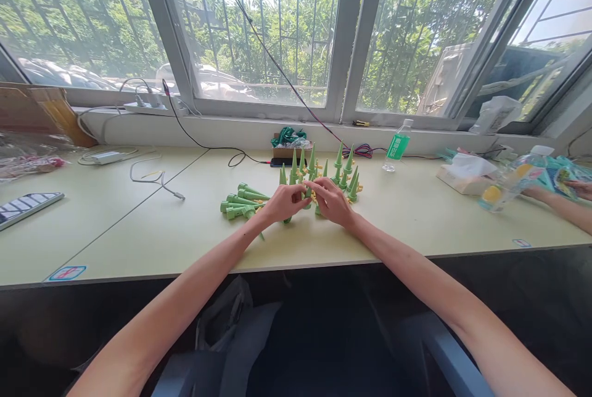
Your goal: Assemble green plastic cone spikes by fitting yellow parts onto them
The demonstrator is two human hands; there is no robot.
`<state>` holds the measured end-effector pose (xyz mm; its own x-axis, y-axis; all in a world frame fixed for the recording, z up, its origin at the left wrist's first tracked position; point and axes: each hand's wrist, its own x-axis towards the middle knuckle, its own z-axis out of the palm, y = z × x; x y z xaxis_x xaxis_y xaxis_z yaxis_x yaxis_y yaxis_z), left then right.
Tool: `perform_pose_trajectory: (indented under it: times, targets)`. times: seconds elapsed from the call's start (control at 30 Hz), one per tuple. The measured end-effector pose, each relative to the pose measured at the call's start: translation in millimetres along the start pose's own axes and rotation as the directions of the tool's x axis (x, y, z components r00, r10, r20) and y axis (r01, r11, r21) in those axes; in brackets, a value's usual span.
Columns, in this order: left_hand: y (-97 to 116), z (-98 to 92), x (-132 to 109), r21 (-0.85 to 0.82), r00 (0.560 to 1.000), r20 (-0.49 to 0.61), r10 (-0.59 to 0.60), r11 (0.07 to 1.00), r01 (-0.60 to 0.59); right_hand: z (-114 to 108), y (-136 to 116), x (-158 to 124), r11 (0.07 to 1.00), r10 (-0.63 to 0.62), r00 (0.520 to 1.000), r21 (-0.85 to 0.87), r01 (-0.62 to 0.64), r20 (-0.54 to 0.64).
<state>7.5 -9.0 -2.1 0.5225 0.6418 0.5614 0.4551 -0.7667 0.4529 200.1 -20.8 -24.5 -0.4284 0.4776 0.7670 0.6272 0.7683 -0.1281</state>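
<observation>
on the pale table point(139, 230), lying cones point(240, 200) are piled at the left and upright cones point(345, 169) stand far behind, probably sorted apart. in the middle the left hand point(283, 203) and right hand point(332, 201) meet, fingertips of both pinching a single cone point(308, 191) to steady it.

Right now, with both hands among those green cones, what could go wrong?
1. The standing cones crowd right behind the left hand and right hand; a nudge could topple several.
2. The lying cones by the left wrist might roll toward the near edge of the table.
</observation>
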Motion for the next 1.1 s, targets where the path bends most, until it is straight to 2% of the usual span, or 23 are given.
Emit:
perform_pose_trajectory:
  times: [0.17,0.23,0.3,0.43,0.63,0.9,1.1]
  targets:
    - [2.6,-2.9,0.4,-0.015,0.998,-0.044,-0.047,0.999,0.046,1.4,4.0,0.3,0.984,0.175,0.974,-0.015,-0.179,-0.144]
    - [3.3,-4.2,0.6,-0.03,0.996,-0.06,-0.069,0.997,0.068,2.2,5.9,1.0,0.975,0.209,0.961,-0.03,-0.218,-0.179]
    - [3.4,-5.1,0.8,-0.064,0.994,-0.066,-0.093,0.994,0.089,2.9,6.3,1.8,0.978,0.197,0.966,-0.038,-0.206,-0.166]
    - [3.2,-6.0,1.2,-0.184,0.99,-0.051,-0.133,0.975,0.122,4.4,3.5,2.7,0.988,0.145,0.987,-0.034,-0.147,-0.067]
    - [3.5,-6.4,2.2,-0.343,0.987,-0.043,-0.153,0.93,0.129,5.6,5.8,1.9,0.975,0.202,0.979,-0.096,-0.198,0.029]
    - [5.9,-7.5,1.8,-0.368,0.984,-0.02,-0.176,0.917,0.156,5.4,11.6,1.4,0.95,0.285,0.958,-0.141,-0.279,0.02]
    - [7.5,-7.5,1.2,-0.355,0.986,-0.008,-0.167,0.922,0.154,6.1,19.7,1.4,0.937,0.325,0.944,-0.113,-0.33,-0.059]
